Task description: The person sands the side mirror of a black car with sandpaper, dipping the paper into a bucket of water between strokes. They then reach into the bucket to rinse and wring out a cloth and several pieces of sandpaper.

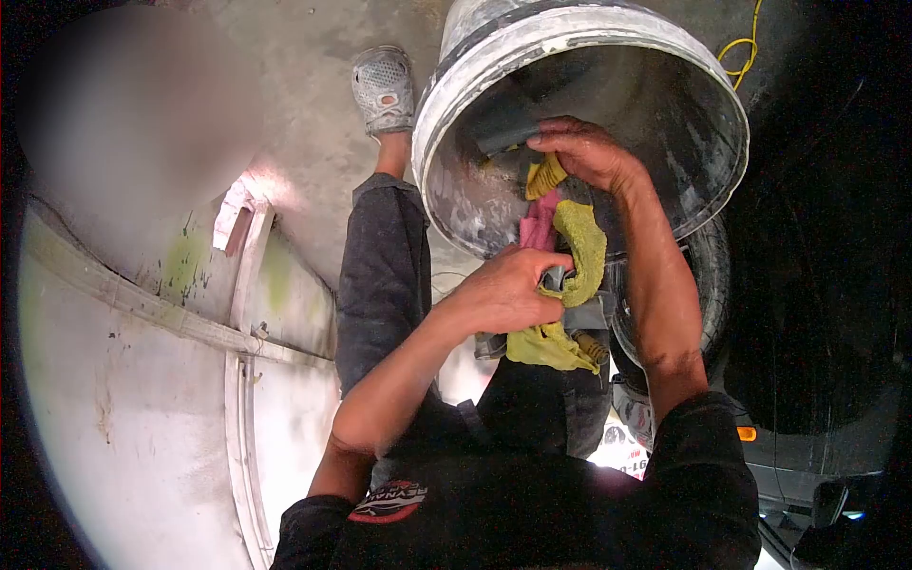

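My left hand [513,290] is closed around a bunch of worn sheets that look like sandpaper or cloth. A yellow-green rough piece [581,249] curls up from the grip. Another yellow piece [551,348] hangs below it. A pink piece [538,224] sticks up beyond the knuckles. Inside the bucket's mouth, my right hand [587,152] has its fingers curved together at the end of a dark grey sheet [511,139]. Just under that hand is a small ribbed yellow piece [545,178]. The large dusty bucket [439,171] is tipped with its opening toward me.
A white panel with a raised frame [171,313] stands at left. My leg and a grey clog [383,90] are on the concrete floor [304,114]. At right are a tyre [714,285] and a dark vehicle body [817,399]. A yellow cord [744,57] lies behind the bucket.
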